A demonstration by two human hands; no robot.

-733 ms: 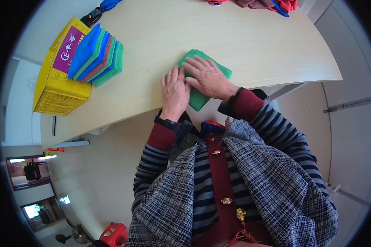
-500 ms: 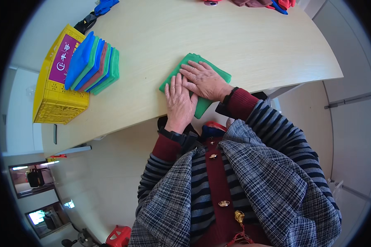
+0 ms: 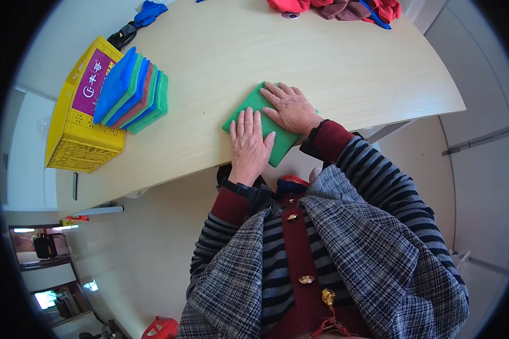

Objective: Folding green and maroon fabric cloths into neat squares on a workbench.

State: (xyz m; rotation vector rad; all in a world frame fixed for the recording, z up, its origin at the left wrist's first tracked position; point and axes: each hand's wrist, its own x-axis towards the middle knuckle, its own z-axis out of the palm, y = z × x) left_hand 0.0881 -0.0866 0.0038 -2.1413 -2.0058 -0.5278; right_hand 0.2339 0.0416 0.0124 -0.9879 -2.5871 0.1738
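Green folded cloth (image 3: 253, 111) pinned flat on tabletop (image 3: 333, 62) under left hand (image 3: 249, 146) and right hand (image 3: 291, 107), palms open, nothing gripped; best smoothed outward evenly.

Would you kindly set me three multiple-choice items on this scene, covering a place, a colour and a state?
1. Where does the stack of folded cloths lie?
A. beside the yellow crate
B. under the hands
C. on the floor

2. What colour is the cloth under the hands?
A. red
B. green
C. blue

3. How do the left hand and right hand rest?
A. clenched
B. lifted off
C. flat, palms down

Answers: 1 A, the stack leans against the crate on the table; 2 B, green shows around the fingers; 3 C, both hands press flat.
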